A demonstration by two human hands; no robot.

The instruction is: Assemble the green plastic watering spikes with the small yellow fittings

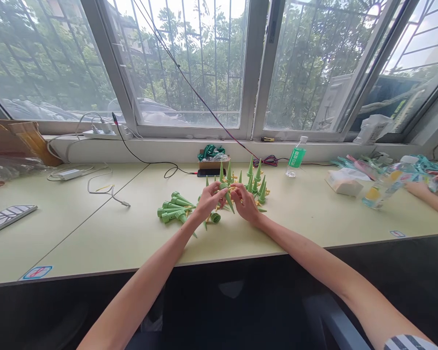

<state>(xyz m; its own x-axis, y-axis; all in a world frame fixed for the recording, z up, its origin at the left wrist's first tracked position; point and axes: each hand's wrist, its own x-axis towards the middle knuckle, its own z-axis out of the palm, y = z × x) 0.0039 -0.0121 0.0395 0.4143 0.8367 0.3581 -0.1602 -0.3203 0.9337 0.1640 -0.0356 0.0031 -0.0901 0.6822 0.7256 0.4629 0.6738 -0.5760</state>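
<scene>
In the middle of the desk my left hand (pixel 210 198) pinches a green plastic watering spike (pixel 229 201) by its wide end, its tip slanting down. My right hand (pixel 245 203) is closed at the spike's side, its fingertips by a small yellow piece (pixel 231 188). Whether that piece is joined to the spike I cannot tell. Behind and right of my hands, several green spikes with yellow side pieces (pixel 256 183) stand point up. To the left lies a loose pile of green spikes (pixel 175 209). One spike with its open end (pixel 215 218) towards me rests below my hands.
A small box with green and clear wrapping (pixel 213 156) stands behind a phone (pixel 210 172). A bottle with a green label (pixel 296 158), a tissue pack (pixel 345 182) and another bottle (pixel 377 192) are to the right. Another person's arm (pixel 428 194) reaches in there. Cables (pixel 107 189) lie left.
</scene>
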